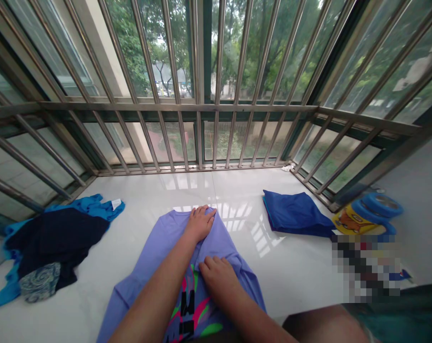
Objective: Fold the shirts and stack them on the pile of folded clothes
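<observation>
Shirt (159, 243): lower middle of the frame, purple, laid on the white tile (144, 188) with its collar away from me, likely so that both my arms can reach along its length.
Print (187, 305): bottom middle, bright pink, green and black; purple cloth from the right lies over part of it, so that side looks turned inward.
Left hand (200, 224): centre of the frame, palm down by the collar, my fingers close together and the thumb a little apart; I judge it steadies the top edge, but whether I pinch the cloth I cannot tell.
Right hand (219, 275): just below and right of centre, fingers together and curled at the edge of the turned-in cloth, probably to keep that layer down; whether they clamp it is hidden.
Pile (58, 233): left of the frame, navy over bright blue, loose and rumpled, well apart from the shirt, which leaves me bare tile between.
Stack (296, 212): right of the frame, dark blue, folded flat in layers, perhaps set there to be out of my arms' way.
Cup (359, 214): far right, yellow and blue, just beside the stack.
Bars (198, 107): across the top, before the windows.
</observation>
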Motion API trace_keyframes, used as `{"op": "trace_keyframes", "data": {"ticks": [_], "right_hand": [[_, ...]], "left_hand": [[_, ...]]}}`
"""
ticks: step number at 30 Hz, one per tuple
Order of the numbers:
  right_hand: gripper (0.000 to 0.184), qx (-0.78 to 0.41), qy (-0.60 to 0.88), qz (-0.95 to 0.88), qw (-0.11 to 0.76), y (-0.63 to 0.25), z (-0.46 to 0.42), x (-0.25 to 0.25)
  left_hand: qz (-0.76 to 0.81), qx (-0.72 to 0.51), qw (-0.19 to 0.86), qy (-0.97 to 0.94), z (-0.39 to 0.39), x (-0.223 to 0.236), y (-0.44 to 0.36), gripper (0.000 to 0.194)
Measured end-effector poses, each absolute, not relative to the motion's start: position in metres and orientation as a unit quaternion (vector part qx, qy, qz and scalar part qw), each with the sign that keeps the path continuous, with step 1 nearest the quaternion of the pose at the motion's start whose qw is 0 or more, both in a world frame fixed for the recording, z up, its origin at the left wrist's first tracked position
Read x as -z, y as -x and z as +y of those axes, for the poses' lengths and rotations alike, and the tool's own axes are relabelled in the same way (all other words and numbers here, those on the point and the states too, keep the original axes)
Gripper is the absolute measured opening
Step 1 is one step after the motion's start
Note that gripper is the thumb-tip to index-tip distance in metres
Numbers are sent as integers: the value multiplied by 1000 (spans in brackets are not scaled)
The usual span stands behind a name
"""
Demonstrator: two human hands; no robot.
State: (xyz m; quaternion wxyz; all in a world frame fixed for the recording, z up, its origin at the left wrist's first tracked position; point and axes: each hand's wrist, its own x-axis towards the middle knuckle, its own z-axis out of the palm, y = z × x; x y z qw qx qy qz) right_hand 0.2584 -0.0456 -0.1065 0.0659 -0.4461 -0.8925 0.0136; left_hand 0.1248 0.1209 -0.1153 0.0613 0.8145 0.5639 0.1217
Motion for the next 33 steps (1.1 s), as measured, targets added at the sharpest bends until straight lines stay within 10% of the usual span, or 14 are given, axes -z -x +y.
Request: {"op": "trace_keyframes", "data": {"ticks": [19, 23, 27, 33], "right_hand": [[38, -66, 597, -773, 205, -386, -90, 94], [38, -130, 624, -746, 192, -406, -85, 99], [21, -157, 641, -731, 173, -401, -78, 100], [19, -127, 668, -717, 154, -406, -74, 96]], "left_hand": [[501, -209, 101, -833, 28, 80, -138, 35], [409, -204, 122, -881, -51, 97, -158, 61], [421, -229, 126, -869, -79, 119, -169, 13], [459, -405, 274, -742, -69, 115, -151, 17]]}}
